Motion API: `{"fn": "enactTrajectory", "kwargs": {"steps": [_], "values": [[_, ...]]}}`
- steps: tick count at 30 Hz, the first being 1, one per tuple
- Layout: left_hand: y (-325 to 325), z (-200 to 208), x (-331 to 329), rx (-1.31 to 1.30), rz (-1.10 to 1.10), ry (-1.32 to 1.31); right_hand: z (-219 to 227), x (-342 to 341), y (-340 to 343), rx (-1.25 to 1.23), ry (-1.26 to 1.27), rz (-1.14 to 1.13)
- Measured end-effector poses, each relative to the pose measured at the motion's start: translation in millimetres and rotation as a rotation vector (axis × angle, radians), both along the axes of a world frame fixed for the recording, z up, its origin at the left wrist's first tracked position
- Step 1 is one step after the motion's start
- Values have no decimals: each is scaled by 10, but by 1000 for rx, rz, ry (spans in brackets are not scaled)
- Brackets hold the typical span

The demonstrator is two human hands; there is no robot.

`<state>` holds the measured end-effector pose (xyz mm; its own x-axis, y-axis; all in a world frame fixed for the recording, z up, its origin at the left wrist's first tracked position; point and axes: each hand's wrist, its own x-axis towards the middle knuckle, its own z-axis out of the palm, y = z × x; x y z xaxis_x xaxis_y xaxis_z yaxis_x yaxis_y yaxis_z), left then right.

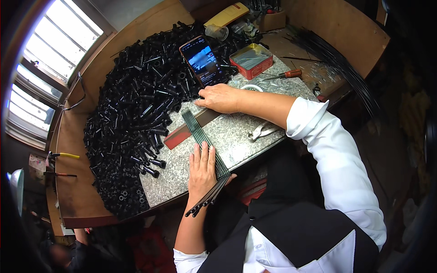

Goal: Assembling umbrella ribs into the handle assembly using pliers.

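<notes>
My left hand [202, 170] lies along a flat row of thin black rods [195, 129], its fingers straight and its thumb showing on the other side. The rods slant across the grey speckled slab [168, 182], and their near ends fan out past its front edge over my wrist. Under them runs a flat bar with a red end [177, 138]. My right hand [221, 98] is closed with curled fingers just beyond the rods' far ends, below a propped phone [201, 61]. Whatever its fingertips hold is hidden.
A large heap of black tubular parts [136, 86] covers the left and back. To the right are a red tin [251, 61] of thin pins, a screwdriver [291, 73], pliers [264, 132] and a long bundle of black rods [337, 59]. A wooden rim [73, 182] borders the table.
</notes>
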<state>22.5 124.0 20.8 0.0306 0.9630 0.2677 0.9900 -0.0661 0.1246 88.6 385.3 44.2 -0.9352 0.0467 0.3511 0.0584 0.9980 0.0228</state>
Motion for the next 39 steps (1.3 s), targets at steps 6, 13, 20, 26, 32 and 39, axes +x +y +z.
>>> {"fn": "enactTrajectory", "kwargs": {"steps": [6, 13, 20, 26, 32, 39], "values": [[-21, 15, -12, 15, 3, 6, 3, -25, 2, 11, -16, 1], [-12, -15, -15, 15, -8, 1, 20, -21, -13, 47, -80, -23], [-8, 13, -1, -19, 9, 0, -3, -73, -22, -30, 24, 17], [-11, 13, -12, -15, 2, -11, 18, -111, -1, -67, 78, 22], [-1, 10, 0, -7, 1, -27, 22, -168, -19, -111, 52, 95], [-18, 63, -24, -12, -5, -27, 203, 87, 94, -79, 226, 59]]}}
